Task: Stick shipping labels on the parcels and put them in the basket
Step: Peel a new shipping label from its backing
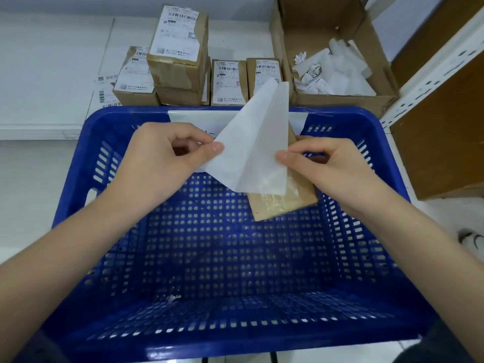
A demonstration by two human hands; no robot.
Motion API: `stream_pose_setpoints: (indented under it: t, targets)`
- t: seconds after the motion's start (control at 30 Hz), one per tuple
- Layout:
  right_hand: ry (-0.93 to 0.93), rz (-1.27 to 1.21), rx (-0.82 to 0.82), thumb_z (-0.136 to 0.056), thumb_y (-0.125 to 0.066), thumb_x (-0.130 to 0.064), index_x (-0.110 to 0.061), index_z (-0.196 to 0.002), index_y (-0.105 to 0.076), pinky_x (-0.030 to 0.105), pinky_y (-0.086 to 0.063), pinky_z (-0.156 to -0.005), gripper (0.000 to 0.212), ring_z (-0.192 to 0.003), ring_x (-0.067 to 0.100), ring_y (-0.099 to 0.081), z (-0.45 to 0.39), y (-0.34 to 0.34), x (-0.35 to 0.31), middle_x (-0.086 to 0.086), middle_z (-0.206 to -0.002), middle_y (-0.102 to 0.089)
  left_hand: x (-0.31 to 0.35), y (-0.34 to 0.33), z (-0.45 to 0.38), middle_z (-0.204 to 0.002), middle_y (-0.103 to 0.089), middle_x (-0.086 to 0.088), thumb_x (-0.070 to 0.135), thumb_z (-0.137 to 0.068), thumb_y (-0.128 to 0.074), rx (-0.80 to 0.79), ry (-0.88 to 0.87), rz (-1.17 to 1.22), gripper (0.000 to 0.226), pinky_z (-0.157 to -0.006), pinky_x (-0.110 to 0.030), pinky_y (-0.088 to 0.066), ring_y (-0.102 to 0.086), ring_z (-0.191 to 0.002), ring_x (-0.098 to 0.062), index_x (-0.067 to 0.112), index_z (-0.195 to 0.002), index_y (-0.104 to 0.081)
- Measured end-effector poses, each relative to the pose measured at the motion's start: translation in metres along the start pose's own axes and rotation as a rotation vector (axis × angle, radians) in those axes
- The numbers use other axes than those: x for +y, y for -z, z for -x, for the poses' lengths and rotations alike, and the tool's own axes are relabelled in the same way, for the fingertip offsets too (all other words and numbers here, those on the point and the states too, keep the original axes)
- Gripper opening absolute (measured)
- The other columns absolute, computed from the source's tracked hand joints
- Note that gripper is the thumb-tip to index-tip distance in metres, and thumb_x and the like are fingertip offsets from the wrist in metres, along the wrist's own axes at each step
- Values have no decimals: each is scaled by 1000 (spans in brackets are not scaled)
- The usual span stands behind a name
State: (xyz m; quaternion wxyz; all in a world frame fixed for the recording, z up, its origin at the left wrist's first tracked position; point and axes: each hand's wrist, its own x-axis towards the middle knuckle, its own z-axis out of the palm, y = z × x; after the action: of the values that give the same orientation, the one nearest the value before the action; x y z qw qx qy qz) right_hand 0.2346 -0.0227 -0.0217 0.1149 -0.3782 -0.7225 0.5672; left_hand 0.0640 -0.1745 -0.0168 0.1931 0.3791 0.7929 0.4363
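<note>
A white surface backs a large blue perforated plastic basket (235, 258), which holds no parcels yet. Beyond its far rim stand several labelled brown cardboard parcels (178, 48) and an open cardboard box of crumpled white backing papers (335, 72). Above the basket, the right hand (337, 169) grips a small brown parcel (285, 203) while the left hand (162, 155) pinches a white label sheet (248, 142), seemingly mid-peel; sticking and dropping remain.
</note>
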Motion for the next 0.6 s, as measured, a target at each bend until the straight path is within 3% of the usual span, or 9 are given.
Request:
stream_pose_setpoints:
  t: [0.33, 0.6]
  targets:
    - [-6, -13, 27, -79, -72, -31, -26, -85, -76, 41, -49, -97, 9, -101, 10, -64, -4, 9, -3, -10, -100, -72, -1, 11, -8, -61, -66, 17, 30, -83, -72, 52, 53, 8, 10, -64, -1, -40, -61, -64, 6, 33, -75, -67]
    - [-11, -39, 54, -79, -72, -29, -26, -82, -76, 43, -52, -92, 6, -95, 12, -66, -6, 16, -5, -8, -95, -73, -2, 18, -12, -63, -67, 7, 28, -84, -70, 70, 62, 26, 7, -58, -3, -38, -58, -57, 2, 23, -79, -70]
